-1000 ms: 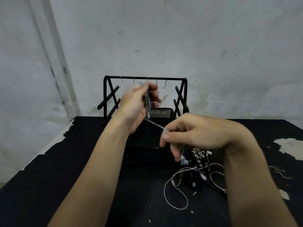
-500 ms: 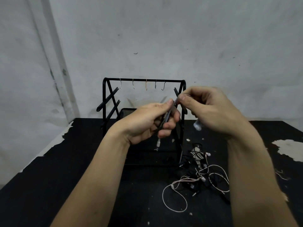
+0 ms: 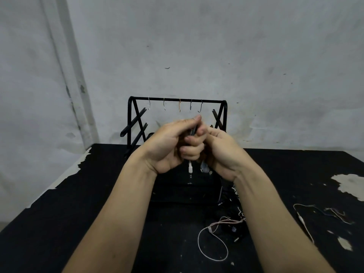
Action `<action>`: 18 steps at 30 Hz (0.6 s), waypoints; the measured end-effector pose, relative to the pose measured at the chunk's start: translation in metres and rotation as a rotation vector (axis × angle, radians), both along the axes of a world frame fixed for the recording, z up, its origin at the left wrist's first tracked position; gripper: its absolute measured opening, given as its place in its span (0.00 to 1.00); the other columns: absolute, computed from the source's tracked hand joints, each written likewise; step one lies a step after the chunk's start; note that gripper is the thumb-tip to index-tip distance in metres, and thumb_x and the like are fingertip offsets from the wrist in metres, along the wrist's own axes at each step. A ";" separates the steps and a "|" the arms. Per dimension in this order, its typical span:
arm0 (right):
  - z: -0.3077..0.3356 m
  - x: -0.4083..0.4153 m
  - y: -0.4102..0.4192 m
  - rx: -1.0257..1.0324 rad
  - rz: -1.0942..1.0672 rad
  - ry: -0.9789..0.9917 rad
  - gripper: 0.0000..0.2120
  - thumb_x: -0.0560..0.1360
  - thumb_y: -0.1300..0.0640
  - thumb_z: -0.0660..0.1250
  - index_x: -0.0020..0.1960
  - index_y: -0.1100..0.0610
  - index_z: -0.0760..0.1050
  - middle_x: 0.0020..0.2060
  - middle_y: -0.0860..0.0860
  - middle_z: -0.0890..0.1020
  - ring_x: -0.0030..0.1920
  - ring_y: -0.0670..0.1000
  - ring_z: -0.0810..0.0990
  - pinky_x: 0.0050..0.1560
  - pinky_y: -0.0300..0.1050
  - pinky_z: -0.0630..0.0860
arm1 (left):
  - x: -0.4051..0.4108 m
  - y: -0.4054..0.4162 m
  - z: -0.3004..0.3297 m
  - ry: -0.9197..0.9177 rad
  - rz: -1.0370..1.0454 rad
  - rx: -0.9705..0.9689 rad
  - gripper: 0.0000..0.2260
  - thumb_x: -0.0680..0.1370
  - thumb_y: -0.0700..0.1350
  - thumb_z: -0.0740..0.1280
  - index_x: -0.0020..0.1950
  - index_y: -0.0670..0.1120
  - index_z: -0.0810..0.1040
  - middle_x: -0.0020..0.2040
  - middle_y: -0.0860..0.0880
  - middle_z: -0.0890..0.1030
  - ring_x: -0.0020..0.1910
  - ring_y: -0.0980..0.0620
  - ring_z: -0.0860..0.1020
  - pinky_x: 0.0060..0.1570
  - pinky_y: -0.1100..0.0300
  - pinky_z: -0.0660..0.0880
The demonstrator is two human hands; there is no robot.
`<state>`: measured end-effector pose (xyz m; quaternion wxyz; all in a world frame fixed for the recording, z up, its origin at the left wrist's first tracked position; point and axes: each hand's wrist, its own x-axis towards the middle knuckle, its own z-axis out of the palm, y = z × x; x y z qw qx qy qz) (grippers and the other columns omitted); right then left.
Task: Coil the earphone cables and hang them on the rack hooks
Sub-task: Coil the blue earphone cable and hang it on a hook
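Head: earphone cable (image 3: 192, 132) between hands (image 3: 194, 143).

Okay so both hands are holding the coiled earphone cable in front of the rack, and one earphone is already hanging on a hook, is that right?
Not quite. In the head view all the hooks on the rack hang bare. The rest holds: the left hand and right hand grip the coiled earphone cable in front of the rack.

coiled cable (image 3: 193, 133): mostly hidden in hands | forearms: cut off below
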<state>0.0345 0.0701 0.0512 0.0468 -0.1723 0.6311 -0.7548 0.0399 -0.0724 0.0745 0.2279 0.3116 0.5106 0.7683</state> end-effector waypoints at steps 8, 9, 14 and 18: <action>-0.005 0.004 -0.010 0.096 0.003 0.010 0.10 0.83 0.64 0.60 0.52 0.56 0.80 0.35 0.51 0.82 0.32 0.47 0.78 0.29 0.41 0.69 | -0.013 -0.001 0.001 -0.201 0.108 0.181 0.13 0.81 0.50 0.56 0.40 0.46 0.70 0.30 0.54 0.59 0.25 0.57 0.55 0.27 0.62 0.52; -0.006 0.005 -0.011 0.097 0.023 -0.003 0.11 0.82 0.65 0.60 0.51 0.55 0.80 0.34 0.51 0.83 0.31 0.47 0.79 0.30 0.42 0.71 | -0.014 -0.001 0.001 -0.223 0.107 0.189 0.13 0.81 0.49 0.56 0.40 0.46 0.70 0.30 0.54 0.59 0.25 0.57 0.54 0.27 0.62 0.52; -0.008 0.005 -0.010 0.181 0.051 0.032 0.09 0.82 0.65 0.62 0.50 0.56 0.80 0.35 0.52 0.84 0.35 0.50 0.83 0.34 0.44 0.75 | -0.016 -0.001 0.002 -0.269 0.125 0.231 0.12 0.80 0.48 0.56 0.37 0.46 0.70 0.28 0.54 0.60 0.23 0.57 0.54 0.25 0.64 0.51; -0.015 0.003 -0.016 0.311 0.030 0.066 0.07 0.81 0.64 0.64 0.47 0.65 0.80 0.37 0.56 0.84 0.38 0.49 0.83 0.42 0.42 0.80 | -0.019 0.002 0.001 -0.263 0.212 0.293 0.13 0.81 0.48 0.55 0.39 0.47 0.70 0.28 0.54 0.61 0.23 0.58 0.58 0.25 0.64 0.54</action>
